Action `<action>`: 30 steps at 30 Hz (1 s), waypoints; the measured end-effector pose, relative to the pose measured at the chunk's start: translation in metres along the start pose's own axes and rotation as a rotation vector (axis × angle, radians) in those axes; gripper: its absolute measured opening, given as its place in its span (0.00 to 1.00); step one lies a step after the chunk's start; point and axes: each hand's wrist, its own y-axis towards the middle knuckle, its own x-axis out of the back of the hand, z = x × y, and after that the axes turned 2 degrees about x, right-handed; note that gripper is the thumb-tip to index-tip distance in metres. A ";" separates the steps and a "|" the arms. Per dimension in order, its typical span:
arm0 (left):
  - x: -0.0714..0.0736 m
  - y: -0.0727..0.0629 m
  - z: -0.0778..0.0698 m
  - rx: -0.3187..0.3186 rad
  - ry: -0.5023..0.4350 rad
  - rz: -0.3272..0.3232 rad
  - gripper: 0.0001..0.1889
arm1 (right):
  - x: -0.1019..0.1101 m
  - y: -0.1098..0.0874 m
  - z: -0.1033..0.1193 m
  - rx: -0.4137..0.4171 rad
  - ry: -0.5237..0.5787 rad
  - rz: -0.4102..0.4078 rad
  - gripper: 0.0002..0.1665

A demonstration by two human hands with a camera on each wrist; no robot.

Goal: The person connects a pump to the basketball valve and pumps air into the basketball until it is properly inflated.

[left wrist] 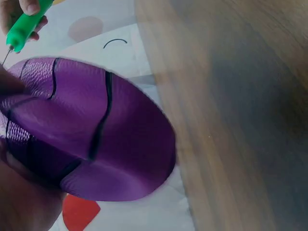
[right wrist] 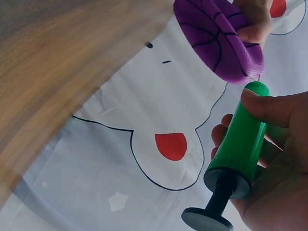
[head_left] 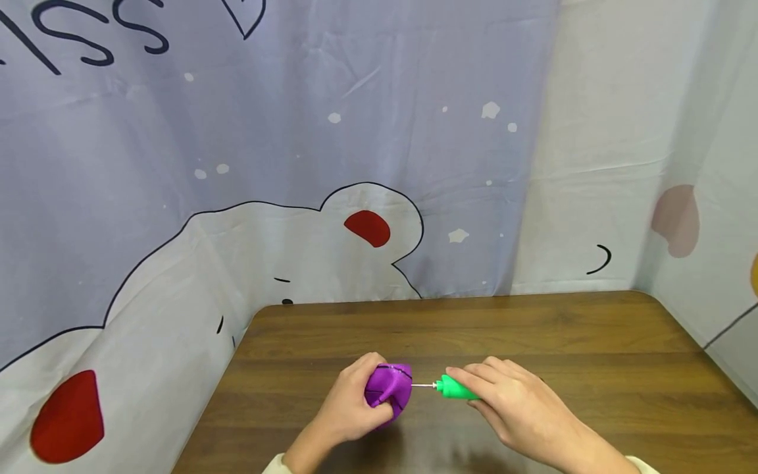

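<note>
My left hand grips a purple ball with black lines, caved in and folded between the fingers and thumb. Its dented side fills much of the left wrist view, where the ball hangs over the table. In my right hand is a green hand pump, with the fingers and thumb wrapped round its barrel. The pump's black plunger handle sticks out behind the hand. A thin metal needle runs from the pump's nozzle to the ball's side, its tip hidden at the ball.
Both hands are above a brown wood-grain table with rounded far corners. Behind it and along its sides hangs a printed cloth in pale blue and white, with red patches and black outlines.
</note>
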 end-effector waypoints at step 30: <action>-0.002 0.005 -0.003 -0.309 0.208 -0.107 0.07 | -0.001 -0.001 -0.002 0.003 -0.064 0.040 0.23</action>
